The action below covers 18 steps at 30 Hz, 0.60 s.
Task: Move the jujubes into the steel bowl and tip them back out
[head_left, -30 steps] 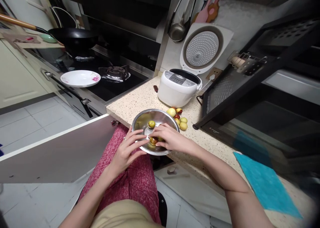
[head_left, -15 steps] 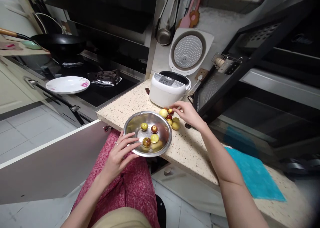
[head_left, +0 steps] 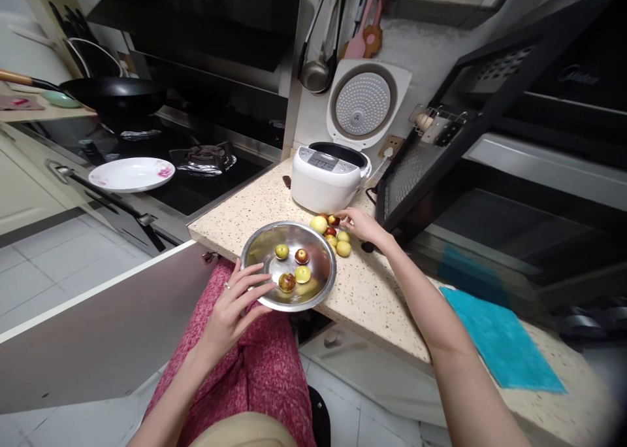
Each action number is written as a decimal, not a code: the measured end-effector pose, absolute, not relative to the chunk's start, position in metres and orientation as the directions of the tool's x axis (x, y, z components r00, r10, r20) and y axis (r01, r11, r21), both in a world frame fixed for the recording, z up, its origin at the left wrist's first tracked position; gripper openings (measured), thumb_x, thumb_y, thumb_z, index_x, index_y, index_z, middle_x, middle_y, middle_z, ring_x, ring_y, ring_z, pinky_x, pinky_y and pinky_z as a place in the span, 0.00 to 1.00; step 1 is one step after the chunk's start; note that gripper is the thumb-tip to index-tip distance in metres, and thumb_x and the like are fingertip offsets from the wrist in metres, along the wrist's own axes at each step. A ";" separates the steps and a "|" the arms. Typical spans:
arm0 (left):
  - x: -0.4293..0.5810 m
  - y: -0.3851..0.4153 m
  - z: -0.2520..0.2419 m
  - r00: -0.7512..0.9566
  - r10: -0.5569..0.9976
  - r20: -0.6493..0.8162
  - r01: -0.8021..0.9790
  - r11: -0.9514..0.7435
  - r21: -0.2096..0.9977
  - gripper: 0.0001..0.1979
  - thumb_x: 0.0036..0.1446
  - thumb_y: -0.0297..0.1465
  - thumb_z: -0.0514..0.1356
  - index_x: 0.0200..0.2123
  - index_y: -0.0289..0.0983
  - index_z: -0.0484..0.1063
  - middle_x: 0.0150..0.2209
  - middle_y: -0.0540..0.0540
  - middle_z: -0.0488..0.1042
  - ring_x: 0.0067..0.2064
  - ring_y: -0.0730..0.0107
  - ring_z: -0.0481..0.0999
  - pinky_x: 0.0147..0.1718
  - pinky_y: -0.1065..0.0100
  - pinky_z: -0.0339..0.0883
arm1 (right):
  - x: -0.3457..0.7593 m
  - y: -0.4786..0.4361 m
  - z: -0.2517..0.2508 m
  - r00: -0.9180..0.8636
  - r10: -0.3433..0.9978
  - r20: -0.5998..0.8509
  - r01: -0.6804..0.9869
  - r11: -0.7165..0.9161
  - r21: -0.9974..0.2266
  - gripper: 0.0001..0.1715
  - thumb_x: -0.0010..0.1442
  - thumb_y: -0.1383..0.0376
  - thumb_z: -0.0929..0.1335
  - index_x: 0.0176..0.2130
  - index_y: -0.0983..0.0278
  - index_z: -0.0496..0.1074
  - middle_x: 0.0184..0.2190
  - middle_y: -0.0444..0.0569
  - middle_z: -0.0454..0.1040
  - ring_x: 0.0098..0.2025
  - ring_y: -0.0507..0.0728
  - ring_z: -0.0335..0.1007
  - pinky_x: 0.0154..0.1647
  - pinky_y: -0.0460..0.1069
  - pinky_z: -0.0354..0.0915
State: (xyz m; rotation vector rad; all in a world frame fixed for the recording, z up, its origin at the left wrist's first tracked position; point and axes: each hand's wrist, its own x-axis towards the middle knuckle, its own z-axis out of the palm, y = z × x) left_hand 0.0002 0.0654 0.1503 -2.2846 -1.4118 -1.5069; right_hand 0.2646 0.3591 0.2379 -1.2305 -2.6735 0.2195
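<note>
My left hand (head_left: pixel 234 306) grips the near left rim of a shiny steel bowl (head_left: pixel 264 238), fingers reaching over the inside and thumb beneath. The bowl overhangs the counter's front edge. Inside it lie several fresh jujubes, among them a yellow-green jujube (head_left: pixel 302 274) and a red-brown jujube (head_left: pixel 302 256). Just beyond the bowl is a small heap of yellow and red-brown jujubes (head_left: pixel 343 248) on the counter. My right hand (head_left: pixel 360 225) is at the heap's far right side, its fingertips closed on a reddish jujube (head_left: pixel 334 220).
A white rice cooker (head_left: pixel 326 179) with its lid up stands behind the heap. A turquoise cloth (head_left: pixel 504 342) lies on the counter (head_left: pixel 382 297) at right. On the stove sit a flowered plate (head_left: pixel 131 174) and a black wok (head_left: pixel 112 97). An open cabinet door (head_left: pixel 98 329) juts out at lower left.
The view has shifted slightly. My right hand stays at the heap with its fingertips at the reddish jujube. My left hand keeps its grip on the bowl.
</note>
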 end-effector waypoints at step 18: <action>-0.001 0.065 0.150 0.104 0.663 0.741 0.697 -0.580 0.421 0.16 0.70 0.32 0.61 0.58 0.41 0.75 0.55 0.42 0.79 0.65 0.55 0.71 0.73 0.39 0.50 | 0.258 0.365 0.213 -0.640 0.740 0.209 0.650 0.666 -0.366 0.12 0.56 0.69 0.71 0.41 0.63 0.67 0.39 0.49 0.77 0.39 0.57 0.73 0.41 0.49 0.66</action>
